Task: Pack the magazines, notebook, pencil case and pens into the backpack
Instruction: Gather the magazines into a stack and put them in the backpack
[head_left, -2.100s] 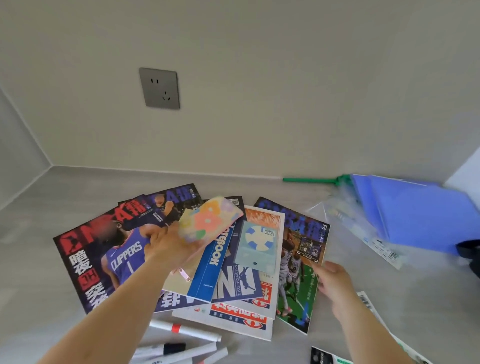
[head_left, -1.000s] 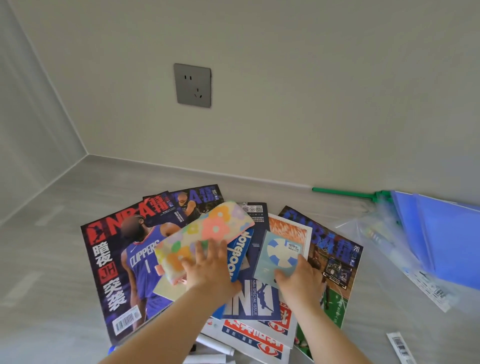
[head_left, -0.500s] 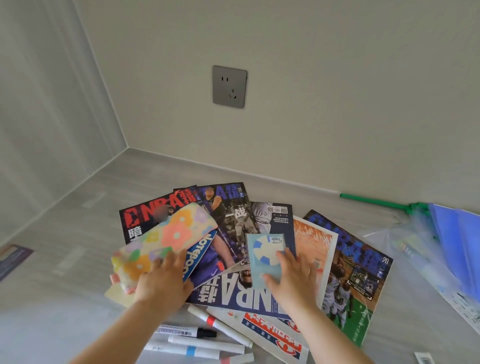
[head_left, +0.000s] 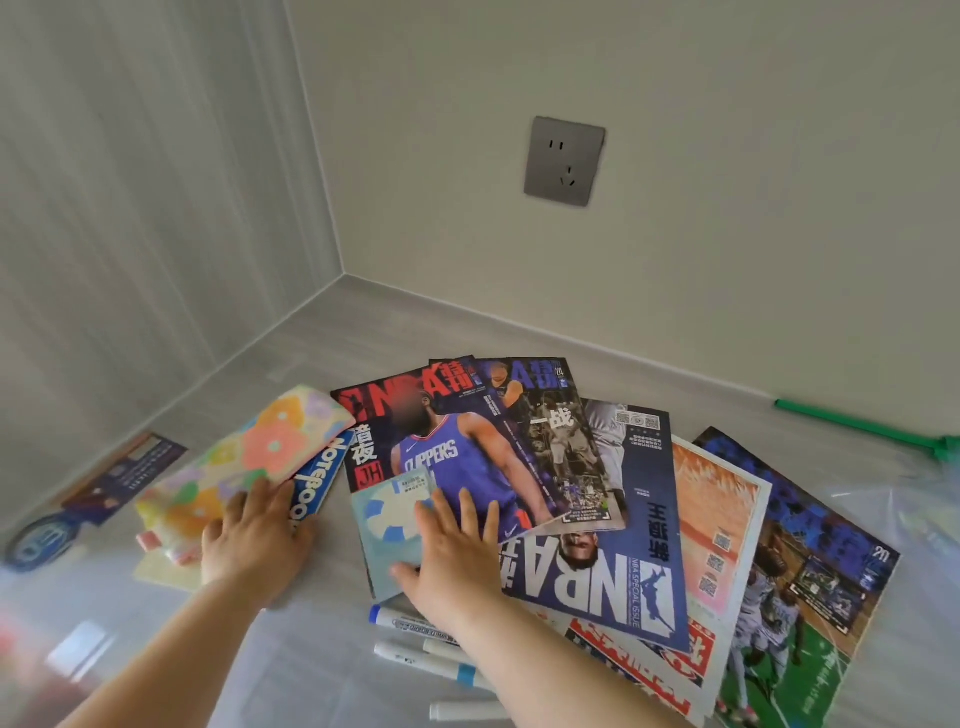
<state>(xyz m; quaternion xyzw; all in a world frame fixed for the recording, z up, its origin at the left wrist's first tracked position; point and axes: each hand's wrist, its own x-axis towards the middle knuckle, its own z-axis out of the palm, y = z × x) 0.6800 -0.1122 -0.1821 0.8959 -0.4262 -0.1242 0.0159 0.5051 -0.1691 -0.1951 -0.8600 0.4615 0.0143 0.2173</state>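
1. Magazines (head_left: 613, 499): fanned flat, overlapping, toward the back corner of the floor by the wall with the socket (head_left: 564, 161); likely spread to be sorted before gathering.
2. Pale blue booklet (head_left: 392, 519): lies on the fan's near left edge.
3. Right hand (head_left: 449, 556): fingers spread, palm flat on the booklet, apparently pinning it down.
4. Floral pencil case (head_left: 244, 462): left of the fan, resting on the blue notebook (head_left: 311, 483).
5. Left hand (head_left: 249, 545): fingers open, laid on the pencil case's near end; thumb hidden, so whether it pinches I cannot tell.
6. Pens (head_left: 426, 654): loose, under the right forearm at the near edge.
7. Backpack: not in sight; nothing appears packed.
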